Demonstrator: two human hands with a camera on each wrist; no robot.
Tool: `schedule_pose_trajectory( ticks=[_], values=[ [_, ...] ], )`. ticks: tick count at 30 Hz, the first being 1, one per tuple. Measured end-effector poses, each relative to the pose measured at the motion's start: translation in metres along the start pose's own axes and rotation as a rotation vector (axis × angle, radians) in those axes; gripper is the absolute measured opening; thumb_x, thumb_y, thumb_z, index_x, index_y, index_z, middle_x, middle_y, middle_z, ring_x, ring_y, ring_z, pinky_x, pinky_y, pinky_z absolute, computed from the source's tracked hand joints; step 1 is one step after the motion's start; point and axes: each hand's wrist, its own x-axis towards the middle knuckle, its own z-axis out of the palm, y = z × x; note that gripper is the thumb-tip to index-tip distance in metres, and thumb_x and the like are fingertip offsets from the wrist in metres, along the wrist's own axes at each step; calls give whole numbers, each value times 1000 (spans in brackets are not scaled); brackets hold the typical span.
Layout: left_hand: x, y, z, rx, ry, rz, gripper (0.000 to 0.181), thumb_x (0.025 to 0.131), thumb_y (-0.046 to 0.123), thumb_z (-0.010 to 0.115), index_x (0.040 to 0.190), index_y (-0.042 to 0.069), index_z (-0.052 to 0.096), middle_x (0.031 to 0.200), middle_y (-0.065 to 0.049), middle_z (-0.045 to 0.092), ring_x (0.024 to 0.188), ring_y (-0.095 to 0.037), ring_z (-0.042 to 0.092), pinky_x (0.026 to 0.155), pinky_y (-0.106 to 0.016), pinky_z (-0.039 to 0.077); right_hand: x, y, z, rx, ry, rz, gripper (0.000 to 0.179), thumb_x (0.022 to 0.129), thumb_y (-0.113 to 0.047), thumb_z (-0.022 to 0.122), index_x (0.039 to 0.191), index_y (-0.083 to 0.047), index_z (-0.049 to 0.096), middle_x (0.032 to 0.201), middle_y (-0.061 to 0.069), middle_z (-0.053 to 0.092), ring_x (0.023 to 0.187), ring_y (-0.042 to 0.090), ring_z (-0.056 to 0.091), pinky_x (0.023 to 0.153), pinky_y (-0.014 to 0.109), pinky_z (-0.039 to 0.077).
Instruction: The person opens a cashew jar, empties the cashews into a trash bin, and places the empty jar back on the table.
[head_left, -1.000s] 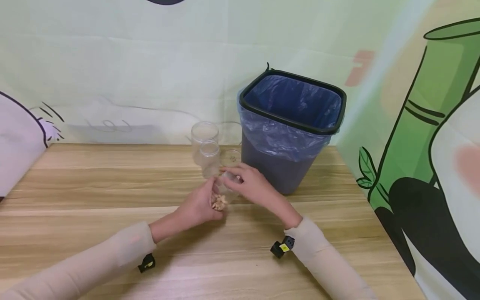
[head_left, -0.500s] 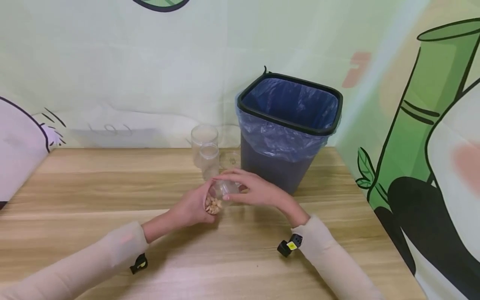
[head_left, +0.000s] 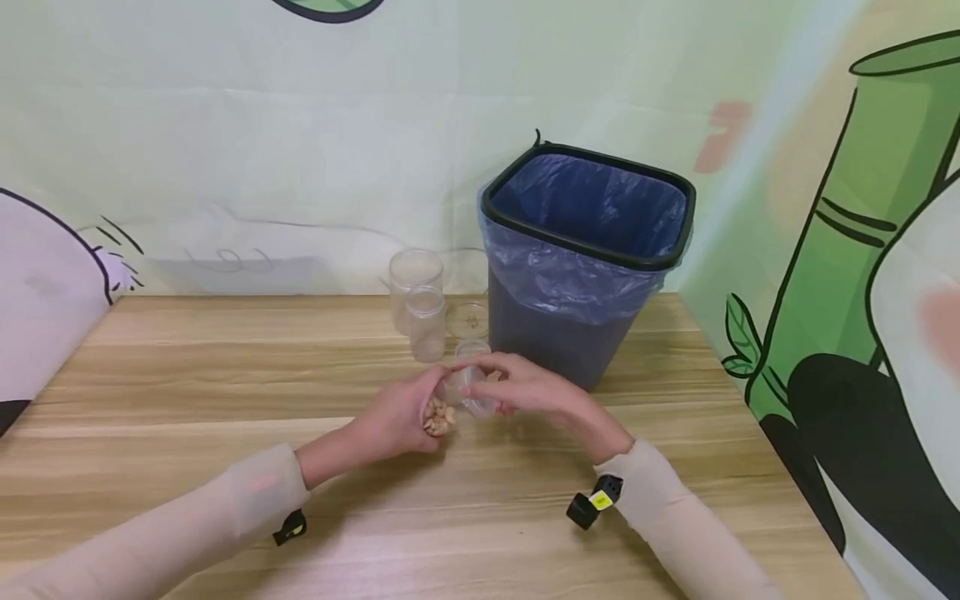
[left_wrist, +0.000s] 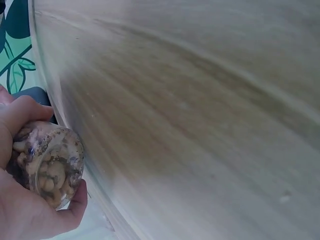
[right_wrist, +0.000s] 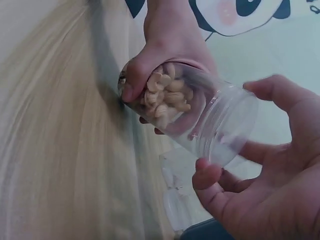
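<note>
A clear jar [right_wrist: 170, 107] of cashews [head_left: 438, 417] lies tilted on its side just above the table, its mouth toward the right. My left hand [head_left: 392, 421] grips the base half, fingers wrapped round the wall, with the nuts gathered there. At the mouth end, my right hand [head_left: 528, 385] holds the clear, ridged rim part [right_wrist: 232, 120] between thumb and fingers, seemingly a lid; whether it is seated cannot be told. In the left wrist view the jar's bottom [left_wrist: 57, 175] faces the camera, while the right hand is mostly hidden.
Behind the hands stand a tall clear jar [head_left: 401, 292], a narrower clear jar [head_left: 427, 329] and another clear container [head_left: 472, 348]. A clear disc [head_left: 470, 320] is beside them. A grey bin [head_left: 555, 333] with a blue liner stands at the back right, close to my right hand.
My right hand has shifted a little right and down, its fingers now spread round the jar's mouth end. The clear container behind it has come into view. My left hand still holds the jar.
</note>
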Motion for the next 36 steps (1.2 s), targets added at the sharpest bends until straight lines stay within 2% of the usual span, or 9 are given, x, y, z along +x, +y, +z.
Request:
schedule_pose_trajectory(
  ticks=[5, 12, 16, 19, 22, 24, 28, 31, 36],
  values=[
    [4, 1, 1, -14, -11, 3, 94, 54, 4, 93, 136, 6, 50, 102, -3, 67, 85, -17, 63, 79, -36, 55, -1, 9, -2, 12, 8, -74, 60, 90, -18, 73, 146, -27, 57, 119, 8, 50, 85, 20, 46, 72, 31, 43],
    [4, 2, -3, -39, -17, -10, 101, 54, 2, 94, 142, 8, 46, 107, -5, 68, 91, -20, 65, 84, -38, 57, 2, 9, -4, -157, 25, -199, 72, 80, -10, 75, 147, -28, 56, 123, 12, 49, 103, 26, 43, 80, 34, 40],
    [3, 1, -3, -51, -13, -5, 101, 54, 1, 94, 143, 8, 46, 110, -5, 68, 93, -20, 65, 86, -37, 57, 1, 8, -5, -189, -1, -227, 74, 82, -8, 74, 150, -26, 52, 127, 10, 46, 107, 25, 43, 84, 35, 44],
    [2, 0, -2, -62, -9, 2, 97, 54, 0, 94, 140, 7, 48, 109, -5, 67, 94, -20, 65, 86, -37, 56, 0, 7, -3, -184, -22, -232, 76, 86, -9, 76, 155, -24, 45, 139, 9, 42, 119, 26, 41, 94, 39, 47],
    [1, -1, -1, -65, -2, 2, 94, 54, 1, 93, 138, 7, 50, 107, -4, 67, 93, -20, 65, 86, -38, 56, 0, 6, 2, -176, 35, -181, 74, 94, -18, 73, 158, -22, 38, 145, 12, 40, 127, 27, 43, 99, 42, 48],
    [0, -1, -1, -60, 0, 4, 93, 55, 1, 93, 137, 7, 51, 107, -3, 67, 93, -19, 65, 85, -38, 56, 1, 4, 8, -148, 117, -101, 66, 100, -28, 67, 158, -19, 37, 144, 14, 43, 124, 27, 49, 94, 42, 53],
    [1, -2, 0, -43, -8, 25, 91, 55, 3, 93, 136, 8, 51, 105, -2, 67, 90, -17, 64, 82, -36, 56, 0, -3, 21, -133, 254, 91, 51, 105, -46, 51, 139, -8, 52, 121, 15, 58, 89, 29, 65, 68, 39, 58],
    [1, -1, 1, -30, -16, 40, 91, 55, 3, 93, 136, 9, 51, 104, -2, 67, 89, -17, 64, 81, -35, 56, -3, -6, 26, -162, 262, 174, 50, 103, -51, 51, 120, -4, 57, 98, 11, 63, 66, 25, 63, 56, 34, 53],
    [2, 1, 0, -24, -29, 26, 94, 55, 3, 94, 137, 10, 50, 106, -3, 67, 91, -19, 65, 83, -37, 57, -5, -5, 25, -29, 205, 166, 43, 101, -45, 59, 110, -3, 55, 84, 7, 57, 62, 20, 53, 51, 30, 45]
  ],
)
